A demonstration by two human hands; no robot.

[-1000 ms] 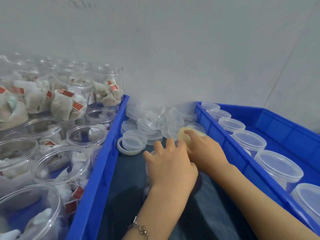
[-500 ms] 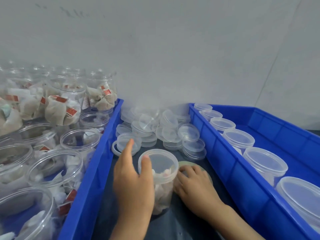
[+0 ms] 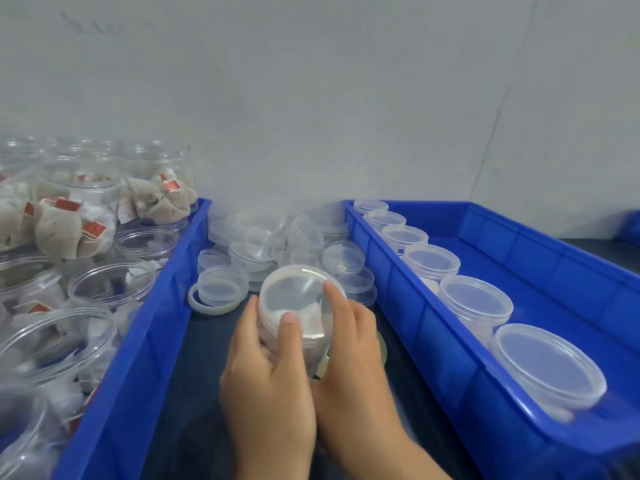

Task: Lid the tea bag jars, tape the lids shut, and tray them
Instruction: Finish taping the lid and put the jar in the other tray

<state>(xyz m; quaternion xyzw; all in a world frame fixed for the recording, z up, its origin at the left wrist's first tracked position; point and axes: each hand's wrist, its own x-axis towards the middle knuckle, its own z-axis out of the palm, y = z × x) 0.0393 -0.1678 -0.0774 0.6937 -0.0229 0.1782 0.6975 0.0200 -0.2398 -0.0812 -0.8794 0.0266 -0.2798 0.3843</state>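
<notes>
A clear tea bag jar with its lid (image 3: pixel 300 299) on is tilted toward me between both hands, above the dark table. My left hand (image 3: pixel 266 375) wraps its left side, thumb on the lid's edge. My right hand (image 3: pixel 349 351) grips the right side, forefinger across the lid. A tape roll (image 3: pixel 380 351) lies partly hidden under my right hand. Loose clear lids (image 3: pixel 277 244) are heaped behind the jar. The blue tray on the right (image 3: pixel 450 386) holds a row of lidded jars (image 3: pixel 474 303).
The blue tray on the left (image 3: pixel 149 334) is packed with open jars of tea bags (image 3: pixel 110 282), some stacked at the back. A white ring (image 3: pixel 207 306) lies under a lid near that tray. A grey wall stands close behind.
The jar stood upright on the table with my left hand on it and my right hand on the tape roll. Now both hands hold the jar raised and tilted toward me.
</notes>
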